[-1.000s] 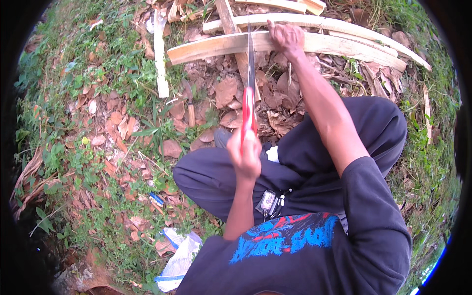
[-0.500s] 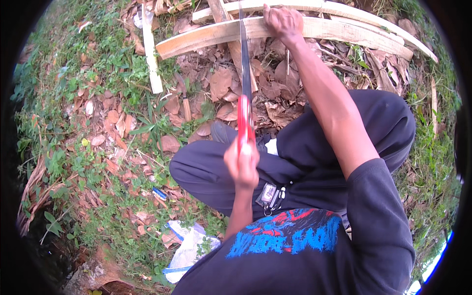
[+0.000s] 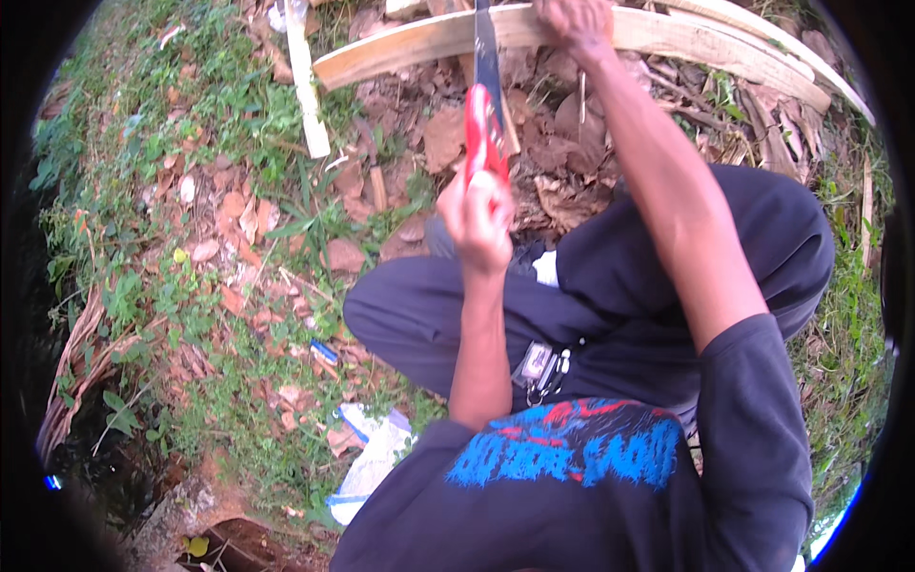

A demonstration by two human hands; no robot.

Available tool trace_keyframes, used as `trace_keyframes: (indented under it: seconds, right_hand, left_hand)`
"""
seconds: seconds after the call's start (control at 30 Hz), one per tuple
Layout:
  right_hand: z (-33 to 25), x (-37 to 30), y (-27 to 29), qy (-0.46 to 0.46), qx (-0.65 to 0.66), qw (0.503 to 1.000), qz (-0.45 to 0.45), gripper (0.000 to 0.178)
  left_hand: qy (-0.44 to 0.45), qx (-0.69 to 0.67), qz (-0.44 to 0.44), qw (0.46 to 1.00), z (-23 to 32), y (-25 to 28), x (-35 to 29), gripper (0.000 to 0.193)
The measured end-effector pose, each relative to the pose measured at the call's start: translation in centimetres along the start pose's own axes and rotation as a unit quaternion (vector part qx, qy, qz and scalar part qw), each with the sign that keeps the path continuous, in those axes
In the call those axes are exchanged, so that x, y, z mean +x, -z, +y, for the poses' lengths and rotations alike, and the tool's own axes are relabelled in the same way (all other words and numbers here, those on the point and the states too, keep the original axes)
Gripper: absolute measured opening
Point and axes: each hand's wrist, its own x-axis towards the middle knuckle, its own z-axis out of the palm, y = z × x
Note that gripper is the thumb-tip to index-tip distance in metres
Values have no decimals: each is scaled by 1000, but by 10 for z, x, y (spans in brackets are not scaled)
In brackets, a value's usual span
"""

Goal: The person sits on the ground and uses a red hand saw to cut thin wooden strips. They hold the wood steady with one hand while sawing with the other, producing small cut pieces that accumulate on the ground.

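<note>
My left hand grips the red handle of a long knife, its dark blade pointing away from me up to a pale curved wooden slat. The blade tip reaches the slat near the top edge of the head view. My right hand is stretched forward and holds the same slat just right of the blade. I sit on the ground with my legs in dark trousers folded under my arms.
More split wooden strips lie behind the slat at the top right, and a white strip lies at the upper left. Dry leaves and grass cover the ground. A white and blue wrapper lies by my left knee.
The view has shifted so the slat and right hand sit closer to the top edge. My left hand has lifted the knife higher and further forward along the slat.
</note>
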Motion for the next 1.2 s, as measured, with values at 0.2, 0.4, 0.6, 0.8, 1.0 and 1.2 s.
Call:
trace_keyframes:
  seconds: [0.2,0.4,0.6,0.8,1.0,1.2]
  right_hand:
    - [-22,-1,14,63,-27,992,102,27]
    - [-10,0,6,91,31,987,129,18]
    - [1,1,3,34,-6,997,67,14]
    - [-17,7,24,-36,-71,990,-120,71]
    - [-44,5,38,2,-27,999,-36,53]
    - [-39,7,51,54,-31,997,-48,42]
  left_hand:
    - [180,-125,-116,969,85,32,-40,47]
    - [60,-52,-184,980,54,23,-15,22]
    - [65,-88,-127,986,37,-22,34,23]
    - [103,-140,-124,977,70,20,-35,34]
    - [-56,-12,-78,995,44,-42,51,23]
    - [17,-318,-48,947,119,23,30,21]
